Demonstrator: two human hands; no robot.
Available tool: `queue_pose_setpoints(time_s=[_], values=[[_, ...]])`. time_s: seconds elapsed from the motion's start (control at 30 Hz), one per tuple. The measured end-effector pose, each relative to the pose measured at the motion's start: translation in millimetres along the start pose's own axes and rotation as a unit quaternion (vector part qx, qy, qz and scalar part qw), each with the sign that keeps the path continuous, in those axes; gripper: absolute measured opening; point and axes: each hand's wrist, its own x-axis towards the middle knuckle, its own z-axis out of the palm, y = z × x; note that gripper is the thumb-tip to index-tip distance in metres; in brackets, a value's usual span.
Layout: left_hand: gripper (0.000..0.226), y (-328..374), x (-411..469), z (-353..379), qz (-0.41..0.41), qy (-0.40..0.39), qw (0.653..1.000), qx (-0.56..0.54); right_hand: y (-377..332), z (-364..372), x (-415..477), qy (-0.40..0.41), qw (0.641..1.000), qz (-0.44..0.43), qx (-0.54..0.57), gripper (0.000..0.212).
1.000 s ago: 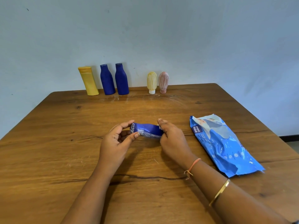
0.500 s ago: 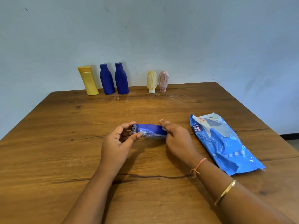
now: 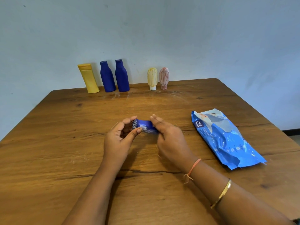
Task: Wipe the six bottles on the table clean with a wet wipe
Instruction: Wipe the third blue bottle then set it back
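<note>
The wooden table [image 3: 65, 151] before me bore, upright along its far edge, a yellow bottle [image 3: 89, 78], a blue bottle [image 3: 107, 77], a second blue bottle [image 3: 122, 76], a cream bottle [image 3: 152, 77] and a pink bottle [image 3: 164, 77], while a blue wipes pack [image 3: 227, 140] lay flat to my right.

Scratched, satin-finished wooden table [image 3: 65, 143]; glossy, crinkled plastic wipe pack [image 3: 227, 140]; matt blue plastic bottles [image 3: 122, 77].

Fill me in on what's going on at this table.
A person holds a small bottle sideways over the table, with the left hand pinching one end and the right hand gripping the other. A wipe looks wrapped around its middle. Five more stand along the far edge: a yellow bottle, two blue bottles, a cream bottle and a pink bottle. The pack of wipes lies to the right.
</note>
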Motion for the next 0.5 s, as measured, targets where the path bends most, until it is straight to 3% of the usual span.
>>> queue_pose_setpoints(time_s=[0.13,0.23,0.33,0.5], values=[[0.035,0,1,2,-0.006,0.002,1.000,0.001,34,-11,0,0.019,0.992,0.123,0.008,0.053],[0.033,-1,1,5,-0.006,0.002,1.000,-0.004,31,-7,-2,0.043,0.990,0.138,-0.007,0.052],[0.033,-2,1,7,-0.008,0.005,1.000,-0.019,9,3,-5,0.049,0.996,0.060,-0.032,0.052],[0.033,-1,0,6,-0.011,0.010,1.000,-0.028,-28,7,-8,0.007,0.996,-0.076,0.043,0.056]])
